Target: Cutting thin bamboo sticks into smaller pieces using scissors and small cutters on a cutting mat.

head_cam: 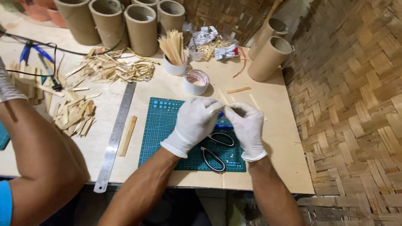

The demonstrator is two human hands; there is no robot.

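1. Desk (268,138): pale plywood top, woven bamboo mat wall to its right.
2. Another person's bare forearm (37,155) comes in over the left edge, gloved at the top, well apart from the work.
3. Cardboard tubes (142,29) stand in a row at the back; two more lean at the back right.
4. Green cutting mat (161,134) lies centre-front, with a steel ruler (117,134) just beside its left edge and a flat wood strip between them.
5. Left hand (193,123), white glove: fingers curled, tips pinched on a thin bamboo strip (222,106).
6. Right hand (248,127), white glove: also closed, pinching the same strip from the other side. Both hands meet above the mat's top right part.
7. Scissors (215,152) lie on the mat under the hands, with a blue tool partly hidden beside them.
8. Tape roll (196,81) and a white cup of sticks (173,52) sit behind the mat.
9. Bamboo offcuts and shavings are piled at the left.
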